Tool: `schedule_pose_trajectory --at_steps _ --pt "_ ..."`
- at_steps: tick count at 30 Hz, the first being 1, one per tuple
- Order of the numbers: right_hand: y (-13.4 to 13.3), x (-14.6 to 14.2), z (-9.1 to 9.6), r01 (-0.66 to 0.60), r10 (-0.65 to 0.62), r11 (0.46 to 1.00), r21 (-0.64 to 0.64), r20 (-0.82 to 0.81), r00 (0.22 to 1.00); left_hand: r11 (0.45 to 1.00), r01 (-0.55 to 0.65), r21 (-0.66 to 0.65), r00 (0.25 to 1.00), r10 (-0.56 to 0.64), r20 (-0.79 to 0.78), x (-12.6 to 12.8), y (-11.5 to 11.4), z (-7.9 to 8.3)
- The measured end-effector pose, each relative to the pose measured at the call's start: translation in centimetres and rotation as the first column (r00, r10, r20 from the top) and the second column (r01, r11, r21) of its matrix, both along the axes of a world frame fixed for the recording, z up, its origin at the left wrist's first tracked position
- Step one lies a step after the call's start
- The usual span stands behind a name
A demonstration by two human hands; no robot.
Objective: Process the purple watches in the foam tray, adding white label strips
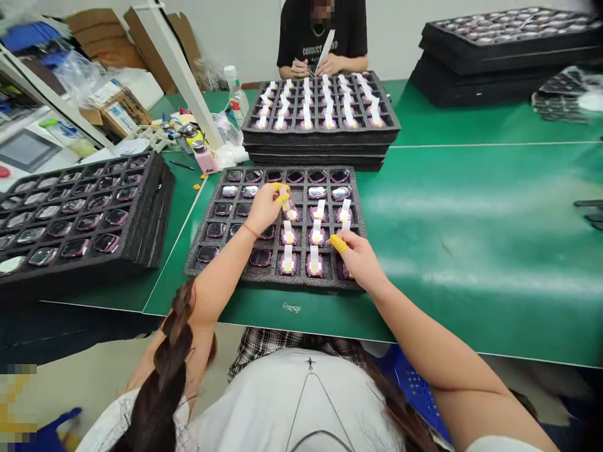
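Observation:
A black foam tray (214, 250) lies on the green table in front of me, its pockets filled with small pink watch cases. Several cases on its right side carry white paper tabs (316, 227). My left hand (266, 206), with yellow finger cots, is pinched on a tab at a case in the tray's middle. My right hand (360, 258), also with a yellow cot, rests closed at the tray's lower right corner over a case; what its fingers grip is hidden.
A stack of trays (320, 135) with tabbed cases stands behind mine; a person in a black shirt (323, 37) works there. More trays lie at the left (75, 213) and far right (509, 44). Bottles, tools and boxes crowd the back left (198, 135).

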State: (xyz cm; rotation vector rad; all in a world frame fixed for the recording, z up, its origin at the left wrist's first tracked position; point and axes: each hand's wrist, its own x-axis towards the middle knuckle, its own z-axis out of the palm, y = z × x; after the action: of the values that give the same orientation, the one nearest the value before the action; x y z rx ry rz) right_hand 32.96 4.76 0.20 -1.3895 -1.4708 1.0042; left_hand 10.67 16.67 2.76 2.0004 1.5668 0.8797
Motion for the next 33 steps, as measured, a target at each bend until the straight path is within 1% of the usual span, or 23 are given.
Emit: schedule_pose_trajectory --at_steps 2,4,6,8,10,13,17,19,21,23,24,25,26,27,28,29,30,31,32,33 --pt "0.0 -0.1 0.0 0.001 -0.001 1.000 0.016 0.020 1.000 0.999 -0.013 -0.033 0.999 0.012 -0.037 0.2 3.6 -0.7" --pt "0.1 -0.1 -0.1 0.005 -0.006 1.000 0.023 0.041 0.999 0.998 -0.010 -0.069 0.996 0.004 -0.089 0.7 6.0 -1.4" --pt "0.3 -0.1 -0.4 0.008 -0.010 1.000 0.027 0.057 0.998 0.995 0.011 -0.099 0.989 -0.026 -0.147 1.3 7.4 -1.8" --pt "0.4 -0.1 -0.6 0.004 -0.007 0.999 0.035 0.069 0.998 0.992 0.040 -0.116 0.977 -0.064 -0.203 1.7 8.2 -2.0" --pt "0.5 -0.1 -0.8 -0.003 0.000 0.999 0.046 0.079 0.997 0.990 0.067 -0.127 0.960 -0.098 -0.261 2.0 8.6 -2.0" --pt "0.4 -0.1 -0.9 -0.012 0.006 0.998 0.066 0.095 0.996 0.988 0.093 -0.122 0.923 -0.131 -0.360 2.4 8.7 -1.3" --pt "0.5 -0.1 -1.3 -0.030 0.020 0.995 0.092 0.113 0.993 0.994 0.112 0.013 0.869 -0.091 -0.486 3.8 7.6 -0.3" --pt "0.7 -0.1 -1.6 -0.048 0.034 0.993 0.110 0.119 0.992 0.982 0.180 0.052 0.835 -0.124 -0.537 5.1 6.7 -0.2" --pt "0.9 0.0 -1.7 -0.067 0.050 0.989 0.133 0.122 0.991 0.962 0.272 0.029 0.786 -0.205 -0.583 6.6 6.2 -0.6" --pt "0.8 0.2 -1.3 -0.097 0.078 0.982 0.162 0.118 0.990 0.943 0.333 -0.011 0.738 -0.268 -0.619 7.7 6.1 -1.0" --pt "0.5 0.2 -0.8 -0.129 0.110 0.975 0.180 0.115 0.987 0.937 0.347 -0.025 0.721 -0.284 -0.632 8.0 6.2 -1.2" --pt "0.0 0.1 0.0 -0.181 0.161 0.963 0.198 0.111 0.981 0.935 0.354 -0.036 0.710 -0.293 -0.641 8.2 6.4 -1.3" --pt "-0.7 -0.1 1.0 -0.258 0.239 0.941 0.219 0.109 0.965 0.933 0.356 -0.046 0.702 -0.299 -0.646 8.3 6.6 -1.3" --pt "-1.6 -0.7 2.2 -0.379 0.363 0.893 0.243 0.111 0.925 0.933 0.356 -0.055 0.699 -0.305 -0.647 8.3 6.9 -1.3" --pt "-2.5 -1.5 3.5 -0.518 0.505 0.815 0.262 0.119 0.855 0.933 0.354 -0.065 0.700 -0.310 -0.643 8.4 7.1 -1.3" --pt "-3.5 -2.7 4.9 -0.702 0.697 0.649 0.295 0.140 0.703 0.934 0.350 -0.076 0.706 -0.316 -0.634 8.4 7.2 -1.3" --pt "-4.3 -4.2 6.3 -0.909 0.921 0.233 0.346 0.220 0.320 0.935 0.344 -0.087 0.717 -0.321 -0.619 8.4 7.2 -1.2" --pt "-4.9 -6.1 7.7 -0.927 0.954 -0.101 0.362 0.300 0.013 0.937 0.335 -0.098 0.733 -0.325 -0.598 8.4 7.2 -1.2" --pt "-5.3 -8.2 9.0 -0.886 0.922 -0.274 0.374 0.366 -0.131 0.940 0.322 -0.109 0.754 -0.325 -0.571 8.4 7.1 -1.2" --pt "-5.5 -10.5 10.3 -0.881 0.908 -0.288 0.374 0.400 -0.128 0.944 0.306 -0.119 0.779 -0.321 -0.538 8.4 6.9 -1.2"
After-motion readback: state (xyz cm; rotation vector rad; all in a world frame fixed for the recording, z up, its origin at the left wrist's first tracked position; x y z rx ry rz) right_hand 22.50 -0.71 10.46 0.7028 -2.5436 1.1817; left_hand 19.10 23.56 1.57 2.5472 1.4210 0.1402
